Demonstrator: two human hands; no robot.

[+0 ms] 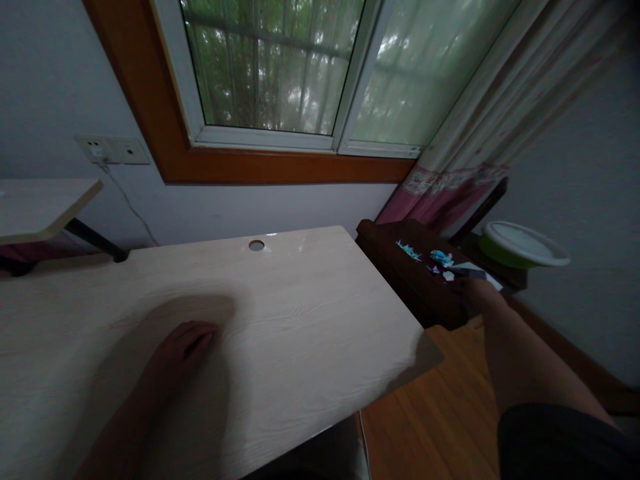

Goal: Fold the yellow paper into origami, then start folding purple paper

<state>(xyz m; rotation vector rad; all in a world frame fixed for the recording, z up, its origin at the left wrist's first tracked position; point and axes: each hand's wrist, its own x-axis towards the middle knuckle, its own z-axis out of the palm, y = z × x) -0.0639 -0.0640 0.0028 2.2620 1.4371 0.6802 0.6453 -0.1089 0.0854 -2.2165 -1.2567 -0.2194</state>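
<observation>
Scraps of blue and white (441, 259) lie on dark furniture (387, 241) just beyond the right hand (479, 294), whose grip I cannot tell from afar, as the left hand (179, 351) sits half-open over the desk (300, 340).

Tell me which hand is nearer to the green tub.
Right. The right hand is out over the dark furniture, just this side of the green tub; the left hand is at the pale desk, well to its left.

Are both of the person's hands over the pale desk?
No: the left hand is over the pale desk, but the right hand is out past its edge, by the dark brown furniture.
</observation>
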